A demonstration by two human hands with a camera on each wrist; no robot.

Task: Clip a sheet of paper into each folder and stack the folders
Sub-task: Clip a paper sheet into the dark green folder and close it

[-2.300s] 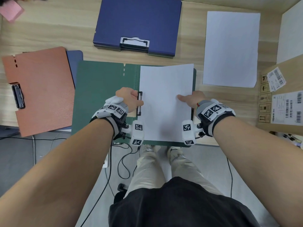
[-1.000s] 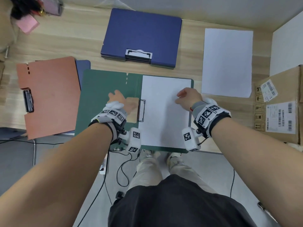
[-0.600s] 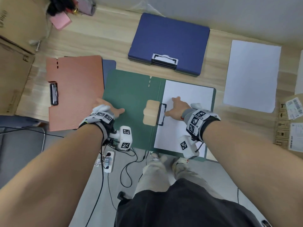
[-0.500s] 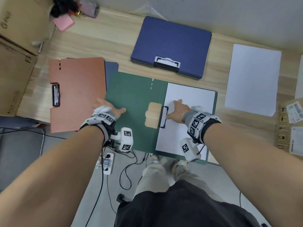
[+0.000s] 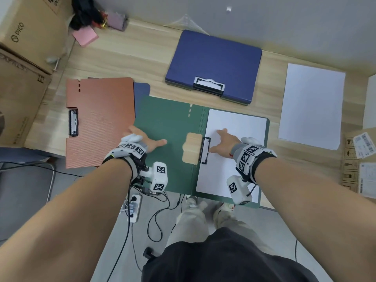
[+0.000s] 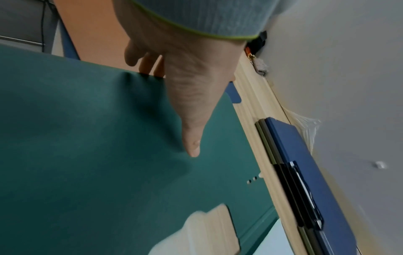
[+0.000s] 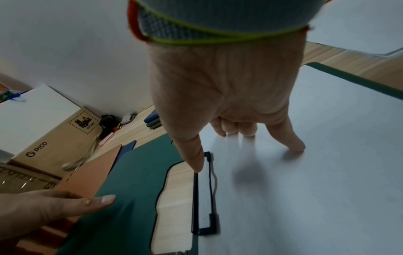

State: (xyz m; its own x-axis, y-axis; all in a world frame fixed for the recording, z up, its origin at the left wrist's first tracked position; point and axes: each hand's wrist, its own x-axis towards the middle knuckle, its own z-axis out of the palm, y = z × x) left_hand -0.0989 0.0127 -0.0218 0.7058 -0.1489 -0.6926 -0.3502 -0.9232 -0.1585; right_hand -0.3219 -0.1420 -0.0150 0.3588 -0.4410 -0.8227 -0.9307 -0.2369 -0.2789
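An open green folder (image 5: 168,123) lies at the table's front edge, with a white sheet (image 5: 240,127) on its right half under the black clip (image 5: 204,150). My left hand (image 5: 142,139) holds the left edge of the green cover (image 6: 87,155): the thumb (image 6: 191,120) lies on top and the fingers go under the edge. My right hand (image 5: 221,141) rests spread on the sheet (image 7: 305,189) beside the clip (image 7: 207,198), fingertips pressing the paper. Closed folders with a blue one on top (image 5: 213,64) are stacked behind.
An open orange folder (image 5: 101,123) with its own clip lies to the left, over a dark blue folder (image 5: 141,90). Loose white paper (image 5: 311,104) lies at the right. Cardboard boxes stand at the left (image 5: 24,58) and right (image 5: 360,159). Cables hang below the table edge.
My left hand has left the clip and gone to the cover's left edge. My right hand has slid from the sheet's right edge towards the clip. The sheet now lies flat.
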